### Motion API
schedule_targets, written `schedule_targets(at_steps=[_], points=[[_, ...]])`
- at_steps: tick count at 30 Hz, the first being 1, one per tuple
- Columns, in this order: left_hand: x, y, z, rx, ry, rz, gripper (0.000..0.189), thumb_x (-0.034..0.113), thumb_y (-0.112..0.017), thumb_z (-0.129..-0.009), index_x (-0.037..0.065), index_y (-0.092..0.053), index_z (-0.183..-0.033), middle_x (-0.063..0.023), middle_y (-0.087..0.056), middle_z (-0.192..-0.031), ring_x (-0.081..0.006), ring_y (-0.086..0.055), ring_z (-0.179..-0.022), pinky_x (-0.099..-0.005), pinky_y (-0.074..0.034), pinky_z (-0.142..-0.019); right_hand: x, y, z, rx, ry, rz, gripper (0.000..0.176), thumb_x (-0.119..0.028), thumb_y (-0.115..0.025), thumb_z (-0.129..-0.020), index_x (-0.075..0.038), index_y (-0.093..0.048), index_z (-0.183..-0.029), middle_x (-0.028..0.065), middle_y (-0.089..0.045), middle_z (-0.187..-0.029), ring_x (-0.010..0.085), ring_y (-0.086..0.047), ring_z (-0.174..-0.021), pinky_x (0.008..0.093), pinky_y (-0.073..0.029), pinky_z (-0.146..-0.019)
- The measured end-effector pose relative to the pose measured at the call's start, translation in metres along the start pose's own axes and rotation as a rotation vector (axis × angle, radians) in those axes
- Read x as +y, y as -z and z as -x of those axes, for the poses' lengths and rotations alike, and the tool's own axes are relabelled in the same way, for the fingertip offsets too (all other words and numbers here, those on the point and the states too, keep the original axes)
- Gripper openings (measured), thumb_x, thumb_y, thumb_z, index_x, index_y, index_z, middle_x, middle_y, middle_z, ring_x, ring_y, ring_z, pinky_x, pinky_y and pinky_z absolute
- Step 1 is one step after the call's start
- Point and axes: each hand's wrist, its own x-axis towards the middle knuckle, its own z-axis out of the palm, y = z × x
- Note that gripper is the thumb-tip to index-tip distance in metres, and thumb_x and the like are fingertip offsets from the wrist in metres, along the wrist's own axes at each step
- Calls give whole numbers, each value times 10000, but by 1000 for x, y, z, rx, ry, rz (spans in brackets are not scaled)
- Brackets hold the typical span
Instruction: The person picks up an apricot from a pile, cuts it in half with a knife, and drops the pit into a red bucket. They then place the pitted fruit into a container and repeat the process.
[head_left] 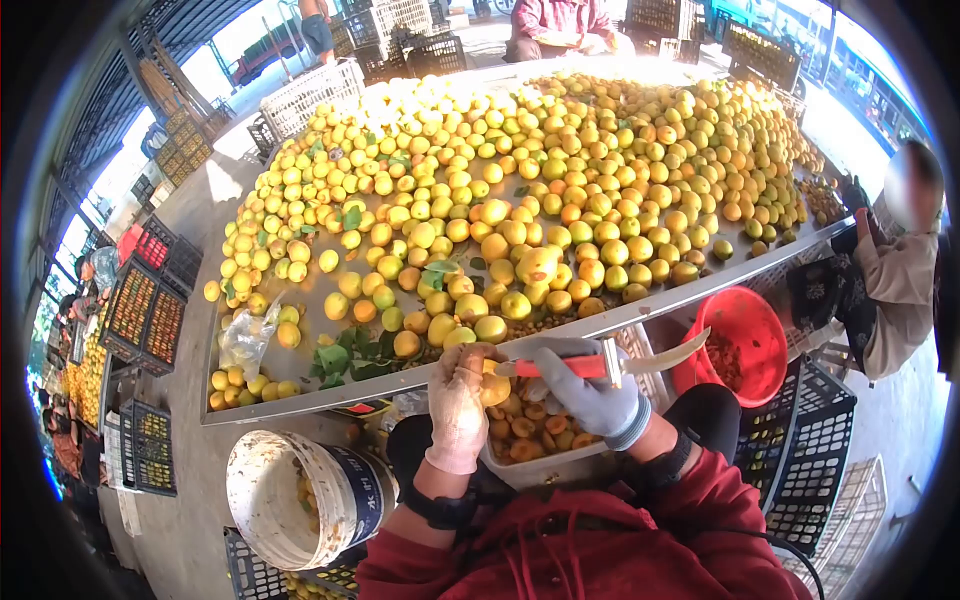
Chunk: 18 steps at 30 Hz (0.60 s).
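a big grey metal table (300, 397) holds a pile (520, 180) of round, smooth yellow and orange fruit. below it sit a red plastic bucket (775, 330) at the right and a white bucket (345, 495) at the left. a pale tub (545, 466) on the lap is full of soft cut pieces. the gloved left hand (457, 405) wraps its fingers around one fruit (493, 388) just over the tub. the gloved right hand (590, 395) is closed on a knife (610, 365) with an orange handle. i think the fruit is being cut open; that needs a firm hold and fingers kept off the thin blade.
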Motion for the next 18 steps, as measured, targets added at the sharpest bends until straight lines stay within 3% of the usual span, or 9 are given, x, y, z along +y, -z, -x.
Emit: schedule_targets(at_steps=[1, 3, 5, 7, 8, 11, 16, 18], points=[[2, -1, 1, 13, -8, -40, 243, 245, -547, -907, 6, -586, -883, -54, -612, -813, -84, -545, -678, -207, -437, -626, 2, -1, 0, -1, 3, 1, 253, -143, -543, -873, 21, -602, -1057, 98, -666, -810, 126, -648, -670, 245, -511, -608], [3, -2, 1, 25, -55, -91, 240, 241, -541, -908, 6, -581, -881, -52, -610, -804, -80, -541, -668, -203, -431, -615, 11, -4, 0, -7, 216, 257, 224, -118, -542, -865, 6, -610, -1038, 108, -664, -802, 152, -657, -682, 255, -513, -622], [2, -2, 2, 37, -94, -142, 237, 237, -536, -909, 6, -577, -879, -50, -608, -795, -76, -536, -658, -199, -426, -604, 14, -7, 0, 1, 253, 245, 209, -114, -539, -866, 4, -615, -1020, 104, -663, -788, 154, -656, -685, 264, -514, -621], [1, -2, 2, 39, -50, -6, 239, 245, -549, -902, 9, -564, -869, -49, -603, -787, -64, -521, -636, -191, -411, -598, 16, -9, 3, -1, 50, -14, 296, -230, -480, -928, -2, -617, -1058, 70, -661, -776, 97, -616, -622, 209, -493, -528], [-1, 0, 2, 38, -47, -5, 239, 245, -549, -902, 9, -564, -869, -49, -603, -787, -64, -521, -636, -191, -411, -598, 16, -10, 4, 1, 48, -14, 296, -230, -480, -928, -2, -617, -1058, 70, -661, -776, 97, -616, -622, 209, -493, -528], [-3, 4, 1, 54, -93, -31, 231, 244, -553, -899, 16, -556, -862, -51, -600, -785, -61, -504, -588, -195, -427, -530, 20, -10, 4, 31, -270, -443, 344, -284, -482, -931, 3, -606, -1075, 85, -671, -817, 120, -632, -610, 205, -490, -512], [-7, 10, 3, 66, -26, -2, 221, 247, -557, -896, 28, -556, -860, -49, -599, -798, -71, -486, -522, -217, -429, -368, 22, -7, 1, -37, -354, -386, 359, -320, -497, -922, -19, -610, -1084, 72, -668, -796, 111, -627, -606, 187, -455, -474], [-10, 12, 3, 76, -30, -52, 224, 252, -561, -895, 30, -556, -860, -46, -599, -797, -67, -487, -533, -211, -432, -390, 24, -6, -1, -61, -344, -357, 333, -316, -528, -909, -24, -619, -1040, 56, -653, -737, 98, -610, -576, 189, -452, -465]])
